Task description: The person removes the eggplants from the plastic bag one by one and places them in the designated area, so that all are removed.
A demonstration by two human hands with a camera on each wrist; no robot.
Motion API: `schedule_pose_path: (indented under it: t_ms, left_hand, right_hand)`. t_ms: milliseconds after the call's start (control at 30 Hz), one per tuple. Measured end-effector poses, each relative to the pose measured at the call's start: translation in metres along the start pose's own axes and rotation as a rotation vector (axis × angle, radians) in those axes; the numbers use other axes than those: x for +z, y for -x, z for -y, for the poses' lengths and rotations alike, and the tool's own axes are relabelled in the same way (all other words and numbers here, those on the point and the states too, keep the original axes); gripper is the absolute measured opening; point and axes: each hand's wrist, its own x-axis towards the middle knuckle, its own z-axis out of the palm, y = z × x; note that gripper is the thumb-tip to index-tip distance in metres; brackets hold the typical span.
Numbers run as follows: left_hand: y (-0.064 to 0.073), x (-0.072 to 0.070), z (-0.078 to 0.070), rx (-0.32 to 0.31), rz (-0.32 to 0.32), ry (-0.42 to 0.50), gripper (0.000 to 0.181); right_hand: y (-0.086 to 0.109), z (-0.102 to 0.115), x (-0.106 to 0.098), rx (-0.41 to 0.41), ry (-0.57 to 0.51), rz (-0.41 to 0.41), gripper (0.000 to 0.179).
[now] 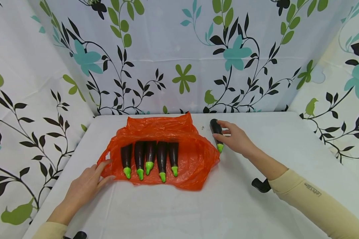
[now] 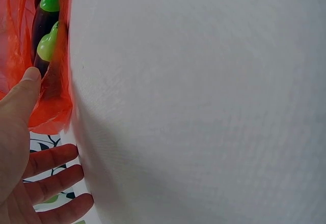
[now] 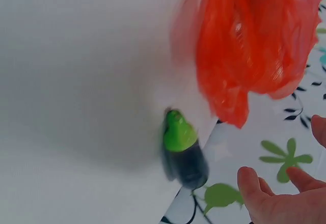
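Note:
Several dark eggplants with bright green caps (image 1: 162,159) lie side by side in an orange-red plastic bag (image 1: 197,172), its mouth spread wide. My left hand (image 1: 85,186) is at the bag's left edge with fingers spread. In the left wrist view its thumb (image 2: 30,81) touches the bag close by one eggplant, the other fingers straight. A lone eggplant (image 1: 216,129) lies on the table just right of the bag, cap toward me. My right hand (image 1: 236,137) reaches over it, thumb and fingers parted; the right wrist view shows them apart from the eggplant (image 3: 186,158).
The white table (image 1: 155,212) carries the bag at its far middle. Behind it hangs a curtain with a leaf and flower print (image 1: 183,78), which also lines both sides. A black wrist device (image 1: 261,186) sticks out by the right forearm.

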Motion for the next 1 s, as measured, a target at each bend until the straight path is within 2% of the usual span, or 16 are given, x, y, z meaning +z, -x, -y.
schedule_pose_path:
  t_ms: [267,500,733,1000]
  left_hand:
    - [0.000,0.000,0.001,0.008,-0.018,0.005,0.061]
    - [0.000,0.001,0.002,0.015,-0.031,0.010,0.060]
    - [0.000,0.001,0.002,0.015,-0.032,0.002,0.060]
    - [0.000,0.001,0.002,0.003,-0.020,-0.002,0.060]
  right_hand:
    - [0.026,0.025,0.013,-0.121,-0.049,0.032,0.065]
    - [0.039,0.043,0.028,-0.195,-0.087,0.088,0.066]
    - [0.041,0.052,0.045,-0.260,-0.100,0.129,0.065]
    - [0.029,0.056,0.066,-0.312,-0.055,0.158,0.062]
